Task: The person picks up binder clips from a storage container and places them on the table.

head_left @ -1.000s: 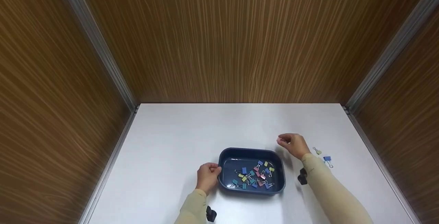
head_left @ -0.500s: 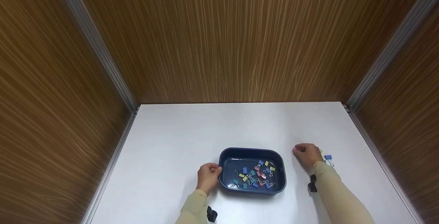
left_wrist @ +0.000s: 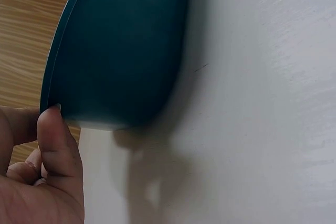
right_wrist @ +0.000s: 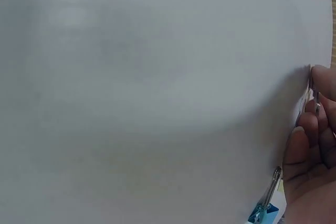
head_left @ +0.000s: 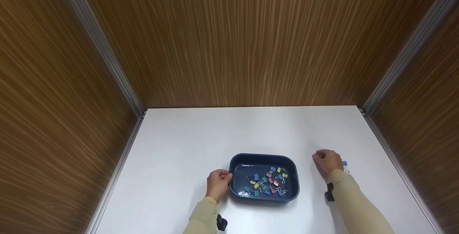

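A dark blue tray (head_left: 264, 157) holds several small binder clips (head_left: 264, 184) in blue, yellow, teal and pink. My left hand (head_left: 218, 184) pinches the left rim of the tray between thumb and fingers; the left wrist view shows the thumb (left_wrist: 55, 135) against the rim. To the right of the tray, my right hand (head_left: 327, 161) pinches a pink binder clip (head_left: 314, 155) at its fingertips, low over the table. In the right wrist view, a metal clip handle (right_wrist: 317, 100) shows between the fingers, and the rest is mostly hidden.
A blue binder clip (head_left: 344, 163) lies on the white table (head_left: 179, 148), partly behind my right hand; a teal-looking clip (right_wrist: 265, 212) appears in the right wrist view. Wood-grain panels (head_left: 251, 40) enclose the back and sides.
My right hand has moved right and slightly toward me with the pink clip, now covering the yellow clip on the table. The left hand and tray stay almost in place.
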{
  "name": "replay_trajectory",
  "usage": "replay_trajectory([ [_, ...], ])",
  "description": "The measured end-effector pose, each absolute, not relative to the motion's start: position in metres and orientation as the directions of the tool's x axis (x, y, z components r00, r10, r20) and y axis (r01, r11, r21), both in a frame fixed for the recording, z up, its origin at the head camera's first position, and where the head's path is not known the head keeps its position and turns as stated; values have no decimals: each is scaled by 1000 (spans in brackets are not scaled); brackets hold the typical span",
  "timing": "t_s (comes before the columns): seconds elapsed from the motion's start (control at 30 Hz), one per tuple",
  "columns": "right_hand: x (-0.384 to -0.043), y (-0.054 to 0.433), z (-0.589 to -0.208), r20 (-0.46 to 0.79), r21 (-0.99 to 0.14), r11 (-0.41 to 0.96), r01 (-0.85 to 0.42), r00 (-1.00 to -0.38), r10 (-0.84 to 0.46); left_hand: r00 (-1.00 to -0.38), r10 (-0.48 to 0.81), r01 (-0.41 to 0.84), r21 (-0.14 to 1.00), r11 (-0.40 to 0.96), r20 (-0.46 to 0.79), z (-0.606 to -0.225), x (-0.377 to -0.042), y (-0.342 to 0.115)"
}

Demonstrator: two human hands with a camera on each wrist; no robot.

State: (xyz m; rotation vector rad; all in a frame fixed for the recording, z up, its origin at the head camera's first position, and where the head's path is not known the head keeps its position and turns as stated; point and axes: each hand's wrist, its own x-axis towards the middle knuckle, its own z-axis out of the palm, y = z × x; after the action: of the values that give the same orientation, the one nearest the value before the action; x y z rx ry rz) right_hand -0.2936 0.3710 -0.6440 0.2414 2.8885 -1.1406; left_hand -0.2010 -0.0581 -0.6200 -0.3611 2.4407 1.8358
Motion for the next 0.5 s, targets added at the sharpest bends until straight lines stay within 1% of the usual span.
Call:
replay_trajectory([
  [0.17,-295,374,-637,-80,-689,706,164,-985,150,-972,-142,-218,942,255,-187,-620,-202,-58],
  [0.33,-302,369,-620,-20,-705,701,107,-991,130,-973,-141,-212,945,250,-181,-620,-203,-58],
  [0.5,-310,353,-604,64,-717,696,30,-992,109,-972,-145,-220,940,259,-188,-620,-203,-60],
])
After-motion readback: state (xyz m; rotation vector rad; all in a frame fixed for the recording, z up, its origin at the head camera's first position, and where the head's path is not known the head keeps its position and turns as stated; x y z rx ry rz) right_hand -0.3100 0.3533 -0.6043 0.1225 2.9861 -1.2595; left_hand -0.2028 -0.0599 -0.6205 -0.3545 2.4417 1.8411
